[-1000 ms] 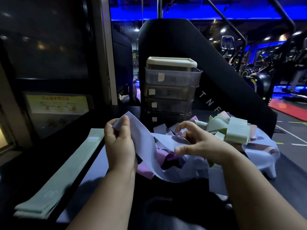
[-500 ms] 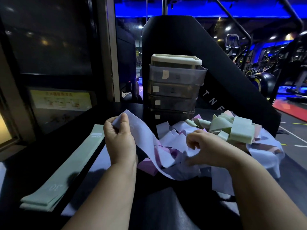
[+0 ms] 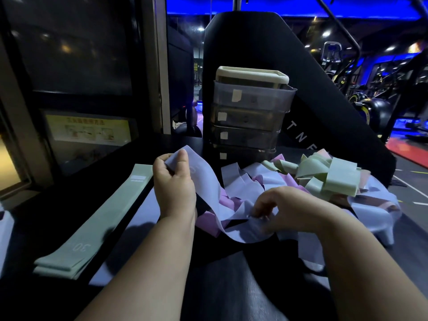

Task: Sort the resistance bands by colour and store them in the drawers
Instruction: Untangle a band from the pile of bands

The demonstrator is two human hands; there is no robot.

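A: Grip state, quick?
B: Left hand (image 3: 174, 188) is pinching the top end of the lavender band (image 3: 208, 181), thumb in front, fingers curled behind. Right hand (image 3: 284, 209) is curling its fingers round the same band lower down, at the near edge of the pile (image 3: 252, 179). Both are gripping it, with nothing else in either.
A: Where's the band sitting?
B: It's hanging in a loose sag between the two hands, over the dark table (image 3: 58, 205), in front of the drawer unit (image 3: 250, 117). The lower part is running into the pile, over a pink band (image 3: 207, 220).
A: Handling?
B: I'm judging it thin, light and fully limp, since it's draping and folding under its own weight. Probably stretchy and a bit grabby against the others, so a hard pull is likely dragging neighbours along. Not fragile.
A: Where to hold?
B: The ends of the loop, one pinch per end, so it's lying flat when set down. Holding it mid-span is just letting it flop.
A: Sorted stuff?
B: Green bands (image 3: 97, 218) are lying flat and stacked at left. A lavender strip (image 3: 143, 212) is lying just beside them, likely this one's spot. Can't tell if any drawer is open.
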